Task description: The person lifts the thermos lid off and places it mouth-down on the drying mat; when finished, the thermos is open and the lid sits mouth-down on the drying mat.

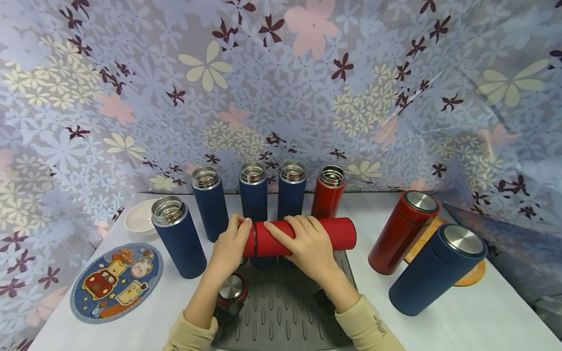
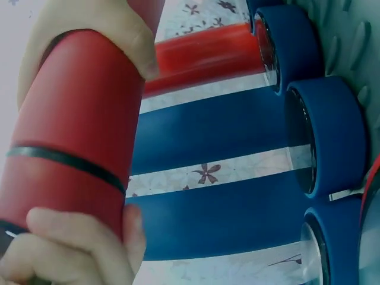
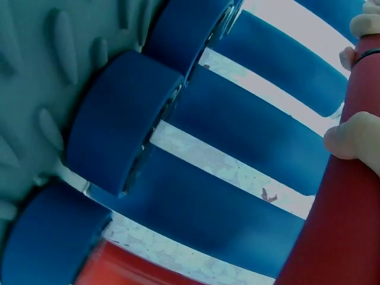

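Note:
A red thermos flask (image 1: 344,234) is held sideways above the grey ridged mat. My left hand (image 1: 228,248) grips its lid (image 2: 53,184) at the left end, the fingers curled round it. On the flask's body lies my right hand (image 1: 309,246), wrapped round the middle. A dark ring shows at the seam between lid and body in the left wrist view. Behind the held flask, several lidless blue flasks (image 1: 210,204) and one lidless red flask (image 1: 327,195) stand upright. Blue lids (image 2: 335,136) sit on the mat in front of them.
A red lid (image 1: 232,287) with a silver top lies on the grey mat (image 1: 281,312). At right stand a lidded red flask (image 1: 401,234) and a lidded blue flask (image 1: 434,273) beside a wooden board (image 1: 474,275). At left are a cartoon placemat (image 1: 116,282) and a white dish (image 1: 140,217).

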A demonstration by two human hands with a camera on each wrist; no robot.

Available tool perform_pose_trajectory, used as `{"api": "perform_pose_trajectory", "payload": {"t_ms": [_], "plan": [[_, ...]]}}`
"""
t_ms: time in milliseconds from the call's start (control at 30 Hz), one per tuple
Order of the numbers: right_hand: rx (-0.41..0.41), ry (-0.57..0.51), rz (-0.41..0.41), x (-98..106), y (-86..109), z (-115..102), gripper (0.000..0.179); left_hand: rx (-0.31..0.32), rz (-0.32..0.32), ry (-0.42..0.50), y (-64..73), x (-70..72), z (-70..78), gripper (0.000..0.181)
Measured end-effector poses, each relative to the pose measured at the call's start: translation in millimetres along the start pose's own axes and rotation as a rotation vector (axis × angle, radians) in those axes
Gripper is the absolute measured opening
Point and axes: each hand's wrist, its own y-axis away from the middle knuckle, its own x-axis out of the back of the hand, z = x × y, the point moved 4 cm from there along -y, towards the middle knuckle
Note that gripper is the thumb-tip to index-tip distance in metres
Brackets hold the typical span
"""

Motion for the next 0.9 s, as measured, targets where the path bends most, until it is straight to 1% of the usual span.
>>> {"api": "perform_pose_trajectory", "payload": {"t_ms": [67,133,167,200,233,300,333,400,467,600,667,800,900], "plan": [[0.005,0.005,-0.021,2.4,0.0,2.3,0.09,0.009,-0.105,0.1,-1.4,-0.2,-2.2,0.048],[0.002,0.005,-0.05,5.3,0.2,5.7,0.093,-0.044,-0.213,0.174,-1.8,1.0,-2.2,0.05],[-0.003,0.003,-0.063,6.9,0.4,7.6,0.093,-0.092,-0.259,0.191,-1.7,1.8,-1.7,0.053],[-0.01,-0.002,-0.074,8.7,0.6,9.5,0.094,-0.155,-0.296,0.197,-1.2,3.0,-0.5,0.058],[-0.018,-0.007,-0.083,10.6,0.7,11.3,0.095,-0.227,-0.319,0.195,-0.7,4.5,1.0,0.063],[-0.03,-0.017,-0.095,13.8,0.8,14.3,0.095,-0.351,-0.327,0.184,0.1,7.6,3.0,0.073],[-0.035,-0.023,-0.098,15.2,0.5,15.4,0.095,-0.396,-0.313,0.178,0.2,9.3,3.4,0.075],[-0.04,-0.033,-0.1,17.2,0.0,16.7,0.095,-0.465,-0.272,0.173,0.1,12.9,3.5,0.07],[-0.044,-0.049,-0.107,18.1,-0.6,17.1,0.093,-0.504,-0.234,0.181,0.0,16.1,2.8,0.065],[-0.053,-0.092,-0.154,16.7,-0.6,15.5,0.093,-0.535,-0.185,0.179,0.3,19.9,-1.3,0.061],[-0.056,-0.111,-0.177,16.4,-1.1,13.9,0.094,-0.527,-0.169,0.174,0.8,21.3,-2.9,0.061],[-0.045,-0.103,-0.177,17.4,-2.1,11.3,0.094,-0.452,-0.162,0.176,0.4,22.8,-5.1,0.06],[-0.036,-0.087,-0.162,18.4,-2.0,10.3,0.095,-0.376,-0.18,0.196,-0.4,22.6,-5.6,0.058]]}}
